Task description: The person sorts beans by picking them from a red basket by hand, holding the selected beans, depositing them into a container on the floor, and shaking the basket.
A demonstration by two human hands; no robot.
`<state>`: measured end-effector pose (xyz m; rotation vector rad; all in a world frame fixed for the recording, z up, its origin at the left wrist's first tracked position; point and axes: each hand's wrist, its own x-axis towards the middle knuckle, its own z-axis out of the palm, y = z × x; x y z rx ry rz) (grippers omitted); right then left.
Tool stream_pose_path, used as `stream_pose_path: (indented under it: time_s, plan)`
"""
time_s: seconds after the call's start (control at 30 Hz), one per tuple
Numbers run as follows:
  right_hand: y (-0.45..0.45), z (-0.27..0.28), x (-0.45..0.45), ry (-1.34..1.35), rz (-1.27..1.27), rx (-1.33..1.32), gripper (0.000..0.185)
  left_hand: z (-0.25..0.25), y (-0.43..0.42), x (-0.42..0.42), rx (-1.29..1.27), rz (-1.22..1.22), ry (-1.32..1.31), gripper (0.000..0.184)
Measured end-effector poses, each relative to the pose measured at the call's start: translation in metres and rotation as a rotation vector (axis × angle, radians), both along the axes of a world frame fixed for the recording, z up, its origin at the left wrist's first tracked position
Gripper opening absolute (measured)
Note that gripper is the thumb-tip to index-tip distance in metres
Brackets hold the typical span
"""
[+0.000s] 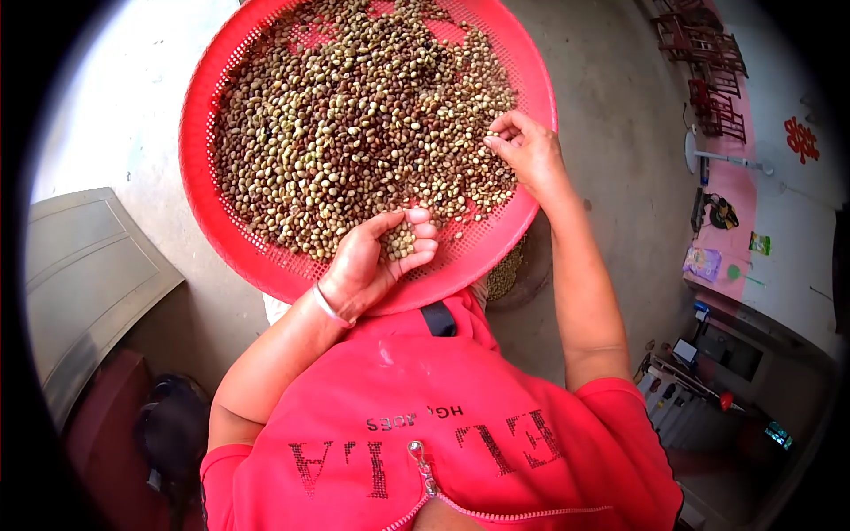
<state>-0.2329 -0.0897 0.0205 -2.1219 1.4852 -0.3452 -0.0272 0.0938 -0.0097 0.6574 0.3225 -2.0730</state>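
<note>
A round red plastic sieve basket (205, 203) rests at my lap, spread with small green, yellowish and brown beans (328, 124) that look like unroasted coffee beans. My left hand (376, 252), palm up over the near rim, is cupped around a small heap of pale beans (400, 239). A white bangle (329, 305) circles that wrist. At the basket's right side, my right hand (524, 150) pinches thumb and forefinger together just above the beans. A small pale bean seems to show at its fingertips.
Below the basket's near right edge stands a container of more beans (505, 274), partly hidden. A grey panel (97, 274) and a dark bag (173, 420) lie to the left. Along the right are red wooden chairs (708, 53), a fan (695, 152) and a white-topped counter (779, 274).
</note>
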Motion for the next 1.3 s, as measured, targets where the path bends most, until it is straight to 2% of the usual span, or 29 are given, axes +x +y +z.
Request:
stream_pose_path:
  time_s: [0.17, 0.23, 0.33, 0.37, 0.4, 0.47, 0.5, 0.53, 0.63, 0.8, 0.9, 1.07, 1.13, 1.3]
  plan:
    - [0.004, 0.006, 0.001, -0.174, -0.030, 0.068, 0.019, -0.003, 0.000, 0.001, -0.013, 0.013, 0.041, 0.034]
    - [0.018, 0.028, 0.005, -0.227, -0.027, 0.245, 0.018, -0.001, -0.002, 0.000, -0.001, 0.050, 0.041, 0.037]
    - [0.056, 0.070, 0.032, -0.309, 0.123, 0.546, 0.022, 0.005, -0.005, -0.002, 0.015, 0.121, 0.101, 0.040]
    - [0.060, 0.072, 0.031, -0.261, 0.229, 0.437, 0.026, 0.003, -0.004, -0.001, -0.001, 0.128, 0.144, 0.039]
    - [0.056, 0.066, 0.026, -0.260, 0.226, 0.437, 0.026, 0.002, -0.004, -0.001, 0.000, 0.126, 0.146, 0.039]
    - [0.043, 0.057, 0.018, -0.088, 0.071, 0.135, 0.026, 0.001, -0.003, -0.001, 0.005, 0.091, 0.073, 0.037]
    - [0.038, 0.058, 0.013, 0.106, 0.061, -0.001, 0.023, -0.001, -0.002, 0.000, 0.003, 0.091, 0.073, 0.037]
    - [0.035, 0.055, 0.011, 0.106, 0.061, -0.003, 0.023, -0.003, -0.001, 0.002, -0.007, 0.083, 0.091, 0.035]
    - [0.028, 0.033, 0.001, 0.230, 0.245, -0.224, 0.017, -0.002, 0.000, 0.002, -0.018, 0.057, 0.077, 0.032]
    - [0.030, 0.019, -0.003, 0.261, 0.207, -0.218, 0.016, 0.002, 0.000, 0.003, 0.009, 0.050, 0.014, 0.030]
    - [0.032, 0.015, -0.007, 0.166, 0.105, -0.167, 0.011, -0.006, 0.001, 0.003, -0.046, 0.103, 0.090, 0.029]
    - [0.051, 0.033, 0.008, 0.133, 0.033, -0.112, 0.013, 0.002, -0.002, 0.002, -0.026, 0.224, 0.118, 0.033]
    - [0.058, 0.029, 0.011, -0.155, -0.034, 0.123, 0.013, 0.006, -0.004, 0.002, 0.022, 0.230, 0.142, 0.035]
    - [0.075, 0.043, 0.022, -0.255, -0.045, 0.239, 0.015, 0.004, -0.004, 0.002, 0.015, 0.225, 0.179, 0.039]
